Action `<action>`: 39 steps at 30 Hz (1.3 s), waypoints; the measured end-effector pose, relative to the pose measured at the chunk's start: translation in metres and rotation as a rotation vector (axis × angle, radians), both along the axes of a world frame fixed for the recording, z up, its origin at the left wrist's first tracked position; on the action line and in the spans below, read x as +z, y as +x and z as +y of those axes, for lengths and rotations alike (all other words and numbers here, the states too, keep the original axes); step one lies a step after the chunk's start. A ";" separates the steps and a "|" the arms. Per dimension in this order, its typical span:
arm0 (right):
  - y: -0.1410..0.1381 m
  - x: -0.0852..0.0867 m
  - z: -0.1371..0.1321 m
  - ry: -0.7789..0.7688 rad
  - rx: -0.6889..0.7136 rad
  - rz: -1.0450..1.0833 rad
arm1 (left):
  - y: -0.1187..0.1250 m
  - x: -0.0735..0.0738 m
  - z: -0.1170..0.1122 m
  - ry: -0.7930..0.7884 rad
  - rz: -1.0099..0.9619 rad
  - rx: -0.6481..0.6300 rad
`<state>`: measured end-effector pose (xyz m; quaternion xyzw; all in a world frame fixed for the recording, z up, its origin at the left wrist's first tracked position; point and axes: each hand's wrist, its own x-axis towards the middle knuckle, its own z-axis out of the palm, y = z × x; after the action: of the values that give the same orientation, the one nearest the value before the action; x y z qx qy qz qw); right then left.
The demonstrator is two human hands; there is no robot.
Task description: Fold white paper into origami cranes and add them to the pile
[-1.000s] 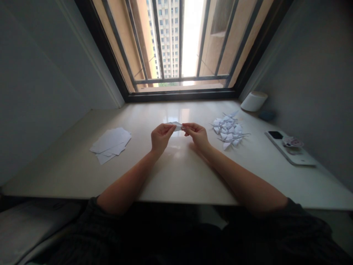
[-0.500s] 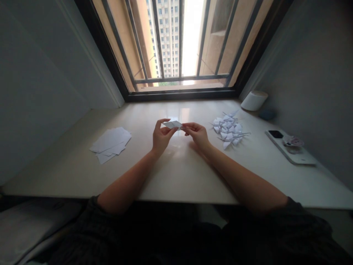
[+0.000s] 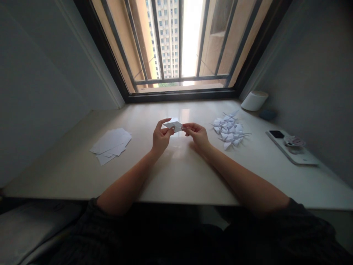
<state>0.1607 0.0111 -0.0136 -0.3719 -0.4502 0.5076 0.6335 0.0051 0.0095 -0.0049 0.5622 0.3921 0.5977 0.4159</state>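
Note:
Between my two hands is a small folded piece of paper (image 3: 174,125), white and roughly diamond-shaped, raised a little above the white sill. My left hand (image 3: 161,136) grips its left side, with the thumb on the lower edge and the index finger curved over the far edge. The right-hand point of the paper is pinched between the thumb and fingers of my right hand (image 3: 196,134). Off to the left lies a loose stack of white paper sheets (image 3: 111,141). To the right of my right hand is a heap of small folded paper pieces (image 3: 230,129) with thin pointed ends.
A phone (image 3: 291,149) with a round grip on its back lies at the right. Behind it stands a white cylindrical object (image 3: 254,101), beside a small dark item (image 3: 267,115). The barred window (image 3: 180,96) closes off the far side of the sill (image 3: 176,180).
My left thumb has drawn back slightly to the left along the paper's lower edge, so more of the paper shows. My right hand keeps nearly the same pinch.

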 end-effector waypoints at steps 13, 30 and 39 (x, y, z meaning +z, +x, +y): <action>-0.004 -0.002 -0.001 0.037 0.016 -0.031 | 0.002 -0.005 0.001 -0.034 -0.004 0.059; 0.000 -0.004 0.000 0.021 -0.063 -0.154 | 0.000 -0.001 0.003 -0.141 -0.073 -0.029; 0.003 -0.009 0.000 0.086 0.060 -0.169 | -0.001 -0.005 0.007 -0.195 -0.125 0.001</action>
<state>0.1634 0.0115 -0.0225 -0.3722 -0.5343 0.4734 0.5932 0.0036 0.0167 -0.0098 0.4803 0.4221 0.5909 0.4919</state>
